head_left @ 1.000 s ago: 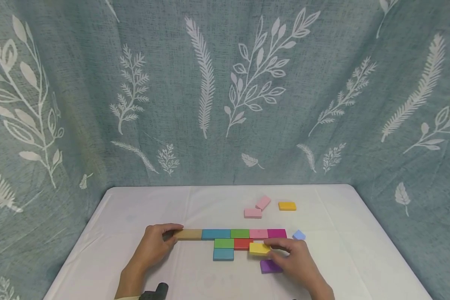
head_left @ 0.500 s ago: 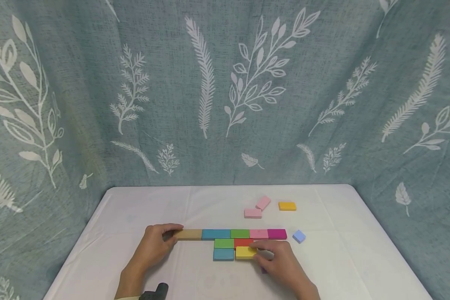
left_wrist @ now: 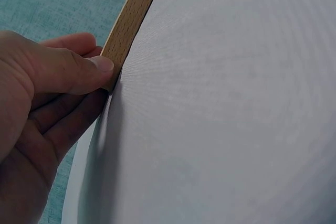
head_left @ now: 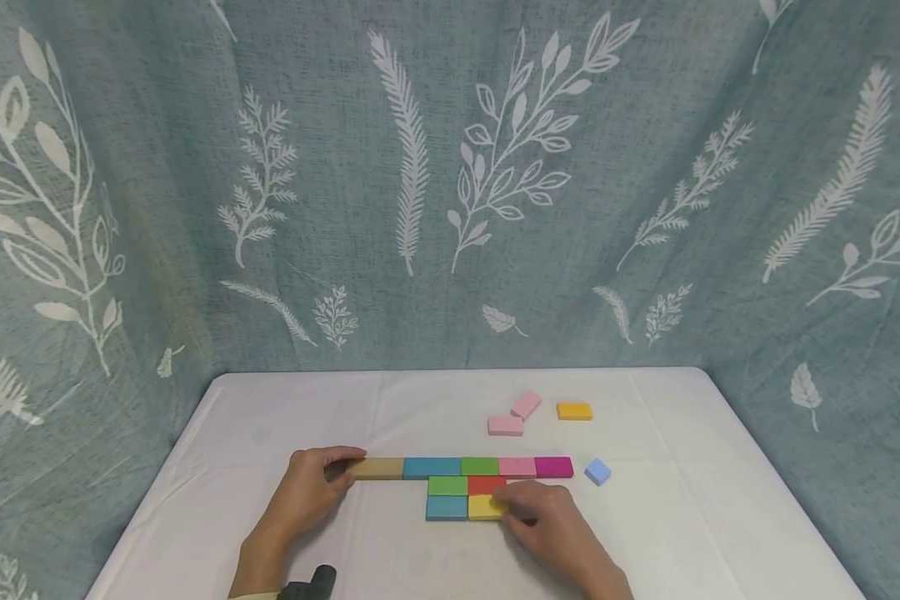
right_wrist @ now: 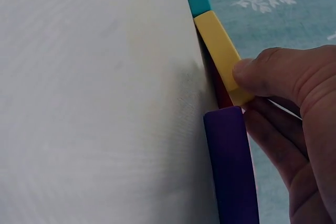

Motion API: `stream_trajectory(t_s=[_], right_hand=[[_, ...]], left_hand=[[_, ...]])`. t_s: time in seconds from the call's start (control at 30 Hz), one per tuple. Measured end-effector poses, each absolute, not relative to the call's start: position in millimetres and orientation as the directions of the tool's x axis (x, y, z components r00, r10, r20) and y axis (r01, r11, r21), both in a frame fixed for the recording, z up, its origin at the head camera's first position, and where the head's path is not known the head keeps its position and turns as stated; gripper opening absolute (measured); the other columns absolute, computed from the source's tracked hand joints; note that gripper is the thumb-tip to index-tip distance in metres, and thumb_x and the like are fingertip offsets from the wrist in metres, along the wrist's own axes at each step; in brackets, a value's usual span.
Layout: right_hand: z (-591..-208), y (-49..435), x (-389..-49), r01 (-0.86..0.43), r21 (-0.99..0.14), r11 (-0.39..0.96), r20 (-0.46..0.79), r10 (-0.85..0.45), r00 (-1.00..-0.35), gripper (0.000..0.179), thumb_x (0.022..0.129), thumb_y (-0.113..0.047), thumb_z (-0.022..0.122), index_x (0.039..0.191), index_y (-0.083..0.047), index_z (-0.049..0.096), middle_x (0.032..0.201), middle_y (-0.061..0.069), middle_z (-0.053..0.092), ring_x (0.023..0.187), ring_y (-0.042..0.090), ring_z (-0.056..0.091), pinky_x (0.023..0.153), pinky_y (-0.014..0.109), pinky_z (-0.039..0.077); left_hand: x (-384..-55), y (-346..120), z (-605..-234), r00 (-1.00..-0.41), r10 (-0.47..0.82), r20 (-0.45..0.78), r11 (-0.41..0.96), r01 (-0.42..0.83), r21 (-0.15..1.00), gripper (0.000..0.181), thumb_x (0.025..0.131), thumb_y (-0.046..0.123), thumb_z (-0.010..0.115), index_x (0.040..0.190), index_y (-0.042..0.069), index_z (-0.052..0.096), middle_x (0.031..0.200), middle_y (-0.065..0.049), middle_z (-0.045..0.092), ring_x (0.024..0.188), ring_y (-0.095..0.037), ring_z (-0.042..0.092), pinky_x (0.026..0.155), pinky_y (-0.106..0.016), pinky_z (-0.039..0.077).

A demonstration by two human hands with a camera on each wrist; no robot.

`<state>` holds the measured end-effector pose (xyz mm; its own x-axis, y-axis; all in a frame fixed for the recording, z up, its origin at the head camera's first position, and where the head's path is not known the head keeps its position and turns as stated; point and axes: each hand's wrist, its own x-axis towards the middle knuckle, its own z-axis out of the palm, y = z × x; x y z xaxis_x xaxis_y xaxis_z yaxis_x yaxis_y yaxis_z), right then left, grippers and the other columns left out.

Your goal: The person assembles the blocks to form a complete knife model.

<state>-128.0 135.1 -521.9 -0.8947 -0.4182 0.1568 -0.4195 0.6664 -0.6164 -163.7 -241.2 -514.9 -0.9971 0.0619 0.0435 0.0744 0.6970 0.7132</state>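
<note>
My left hand grips the left end of a wooden block between thumb and fingers. That block begins a straight row: blue, green, pink and magenta blocks. Under the row lie a second green block and a red block, with another blue block below the green. My right hand pinches a yellow block by its right end, just under the red and beside the blue. A purple block sits close by in the right wrist view; the hand hides it from the head.
Two loose pink blocks and an orange-yellow block lie toward the back of the white table. A small light-blue block is right of the row. Patterned curtain surrounds the far side.
My right hand has carried the yellow block leftward, from near the purple block to beside the lower blue one, covering the purple block. The left hand has stayed on the wooden block.
</note>
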Motion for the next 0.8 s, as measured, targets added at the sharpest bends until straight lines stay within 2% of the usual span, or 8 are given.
stream_trajectory(t_s=[0.43,0.8], right_hand=[[-516.2,129.6,-125.4,-0.444,-0.586,0.678,0.201,-0.409,-0.890,0.035,0.092,-0.005,0.087,0.123,-0.019,0.083,0.115,-0.014,0.081,0.107,0.007,0.073,0.102,0.037,0.066],[-517.6,128.6,-126.8,-0.422,-0.581,0.696,0.164,-0.408,-0.898,0.031,0.094,-0.011,0.086,0.123,-0.022,0.083,0.116,-0.016,0.081,0.110,0.007,0.073,0.103,0.037,0.066]], left_hand=[[-163.6,-240.1,-513.6,-0.997,0.061,0.047,0.704,0.076,0.707,0.035,0.090,-0.006,0.081,0.121,0.009,0.083,0.121,-0.010,0.083,0.124,-0.036,0.076,0.114,-0.058,0.058],[-162.6,-240.8,-511.9,-0.997,0.069,0.044,0.696,0.079,0.714,0.035,0.091,-0.006,0.080,0.122,0.010,0.082,0.124,-0.011,0.082,0.126,-0.037,0.075,0.114,-0.058,0.058]])
